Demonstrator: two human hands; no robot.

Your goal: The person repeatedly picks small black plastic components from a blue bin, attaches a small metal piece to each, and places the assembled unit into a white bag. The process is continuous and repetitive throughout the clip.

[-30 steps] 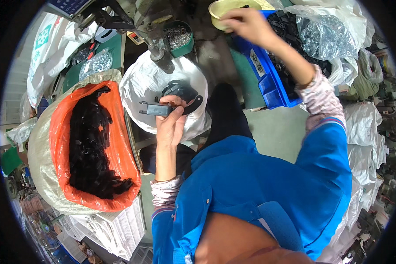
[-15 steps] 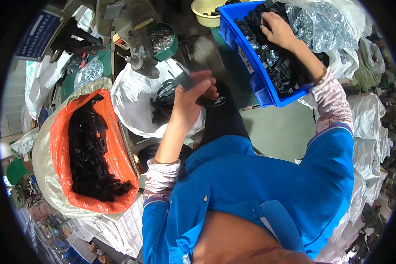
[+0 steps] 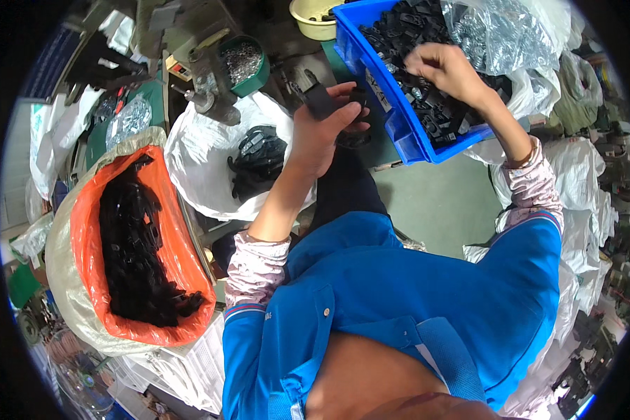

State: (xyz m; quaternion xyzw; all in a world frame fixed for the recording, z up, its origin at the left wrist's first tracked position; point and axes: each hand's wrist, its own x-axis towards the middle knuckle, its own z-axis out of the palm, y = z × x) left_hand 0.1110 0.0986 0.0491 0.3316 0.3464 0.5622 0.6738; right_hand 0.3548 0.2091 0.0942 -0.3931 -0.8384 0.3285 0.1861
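Left of the blue bin [image 3: 402,134], the left hand [image 3: 318,136] grips a black part [image 3: 320,102]; right hand [image 3: 448,71] above the blue bin, fingers curled, grasp not discernible.

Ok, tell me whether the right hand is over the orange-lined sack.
No, the right hand is over the blue bin of black parts.

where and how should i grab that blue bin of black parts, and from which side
Probably take the blue bin by the rim of its long left wall, coming from the left and above. That edge is exposed, while a clear bag of shiny parts crowds the right side and the right hand is over the black parts inside.
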